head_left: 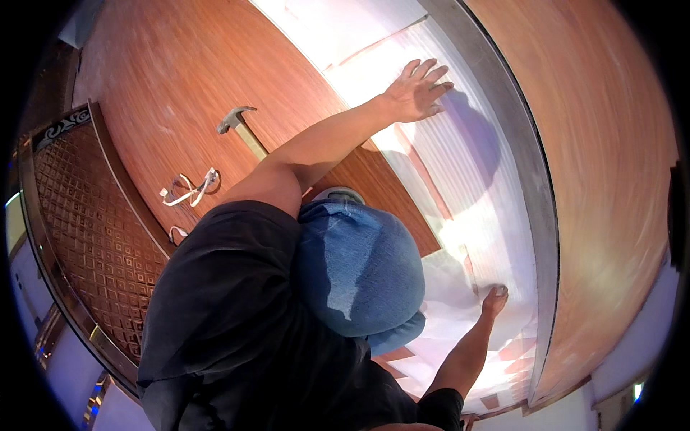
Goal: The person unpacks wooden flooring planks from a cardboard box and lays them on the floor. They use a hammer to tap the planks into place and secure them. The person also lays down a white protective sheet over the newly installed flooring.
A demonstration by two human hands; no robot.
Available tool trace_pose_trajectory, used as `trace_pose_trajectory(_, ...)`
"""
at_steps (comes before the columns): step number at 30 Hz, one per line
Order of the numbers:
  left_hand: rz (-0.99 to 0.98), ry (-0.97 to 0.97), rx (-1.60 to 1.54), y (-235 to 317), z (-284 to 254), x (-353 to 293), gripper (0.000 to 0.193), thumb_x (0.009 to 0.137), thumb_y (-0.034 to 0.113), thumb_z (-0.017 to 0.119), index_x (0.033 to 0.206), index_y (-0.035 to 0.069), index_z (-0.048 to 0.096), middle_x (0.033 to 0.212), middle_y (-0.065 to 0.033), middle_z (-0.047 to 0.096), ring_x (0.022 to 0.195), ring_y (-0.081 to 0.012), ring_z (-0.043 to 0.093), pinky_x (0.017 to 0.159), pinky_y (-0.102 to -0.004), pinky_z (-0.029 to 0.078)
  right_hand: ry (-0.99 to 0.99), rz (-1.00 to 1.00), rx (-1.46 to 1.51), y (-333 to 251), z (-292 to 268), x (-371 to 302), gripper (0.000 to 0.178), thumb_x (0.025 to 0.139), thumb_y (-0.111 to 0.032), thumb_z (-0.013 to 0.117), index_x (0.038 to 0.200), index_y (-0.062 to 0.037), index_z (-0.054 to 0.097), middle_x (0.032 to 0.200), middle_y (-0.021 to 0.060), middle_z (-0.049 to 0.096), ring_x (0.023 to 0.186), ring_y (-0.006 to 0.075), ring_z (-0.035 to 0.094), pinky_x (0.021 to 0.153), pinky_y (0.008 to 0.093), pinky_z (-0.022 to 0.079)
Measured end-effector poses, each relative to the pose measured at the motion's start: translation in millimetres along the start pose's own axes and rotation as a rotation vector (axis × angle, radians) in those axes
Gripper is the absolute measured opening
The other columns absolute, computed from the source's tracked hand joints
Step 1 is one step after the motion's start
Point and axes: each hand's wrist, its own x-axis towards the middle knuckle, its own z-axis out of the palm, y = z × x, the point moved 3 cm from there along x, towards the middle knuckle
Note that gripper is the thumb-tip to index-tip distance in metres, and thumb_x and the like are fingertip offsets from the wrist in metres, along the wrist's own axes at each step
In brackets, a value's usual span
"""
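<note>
My left hand (415,93) is spread flat, fingers apart, over a pale ribbed sheet (460,179) lying beside the wood planks. Its arm reaches across the planks, and its shadow falls on the sheet. Lower down, my right hand (494,298) is closed at the same sheet, near its lower part. The fingers are curled together, and whatever they may hold is too small to make out. Between the arms is my bent knee in blue jeans (359,266). A claw hammer (250,138) lies on the planks by my left forearm, its handle end hidden behind the arm.
Brown wood planks (165,72) spread to the upper left. A white cable (190,192) lies coiled there. A grey strip (535,223) curves along the sheet's right side, with another wood surface (604,179) beyond. A dark framed panel with a diamond pattern (90,237) stands at left.
</note>
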Motion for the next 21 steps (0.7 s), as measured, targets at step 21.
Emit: trace_pose_trajectory(21,-1.326,0.127,-0.729,-172,-137,-397,0.035,0.099,0.033,0.067,0.099,-0.002,0.067,0.083,-0.0100,0.063,0.080,-0.0230,0.059,0.078,-0.0394,0.049,0.089,-0.282,0.147,-170,-52,-128,0.040,0.098,-0.020,0.061,0.132,0.0023,0.058,0.142,0.0282,0.049,0.134,0.0437,0.047,0.112,0.0497,0.040)
